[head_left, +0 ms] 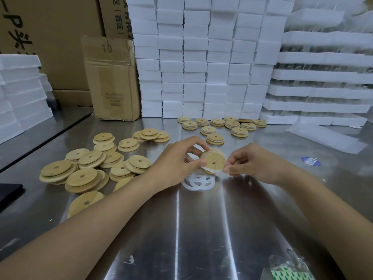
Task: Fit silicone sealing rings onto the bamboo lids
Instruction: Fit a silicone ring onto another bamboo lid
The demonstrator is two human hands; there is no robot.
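Note:
My left hand (177, 158) grips a round bamboo lid (213, 161) with a centre hole, held up on edge above the steel table. A white silicone ring (207, 169) is stretched partly around the lid's rim. My right hand (246, 161) pinches that ring at the lid's lower right edge. A small pile of loose white rings (196, 182) lies on the table just below the lid. Bare bamboo lids (88, 168) are heaped at the left. Lids with rings fitted (222, 126) are spread out at the back centre.
Stacks of white foam boxes (201, 57) wall off the back and right. Cardboard cartons (113, 81) stand at the back left. A blue sticker (310, 161) lies to the right, and a plastic bag (290, 267) sits at the front right. A dark object (8, 193) lies at the left edge.

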